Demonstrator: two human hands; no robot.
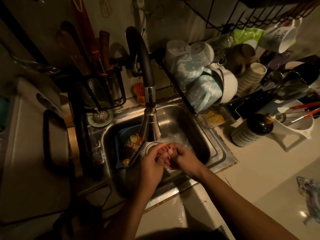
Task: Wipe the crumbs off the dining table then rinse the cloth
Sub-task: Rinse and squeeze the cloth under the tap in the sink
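Over the basin of the square stainless-steel sink (194, 129), both hands meet just below the chrome cone-shaped spray head of the black gooseneck tap (149, 130).

Left grip (152, 161): fingers curled round the wadded pinkish cloth (162, 150).
Right grip (184, 157): fingers curled round the same wad from the other side.

Cloth sits bunched between the two grips, mostly hidden by fingers. A pink ridge shows at the top, and a little more shows lower down between the palms. Wad is held beside and just above the round metal drain (150, 146). Water flow: cannot tell, light too dim.

Left of the hands, in the sink corner: blue triangular plastic strainer basket (121, 135) holding brown-orange food scraps. On the sink's far-left rim: perforated metal drain plug (100, 116). Behind, to the right: black wire dish rack (191, 106) loaded with white and pale-blue mottled mugs.

On the pale desk (259, 179) right of the sink: dark bottle with white label (251, 132). Grey patterned rag (310, 194) lies near the right edge, well apart from the hands.
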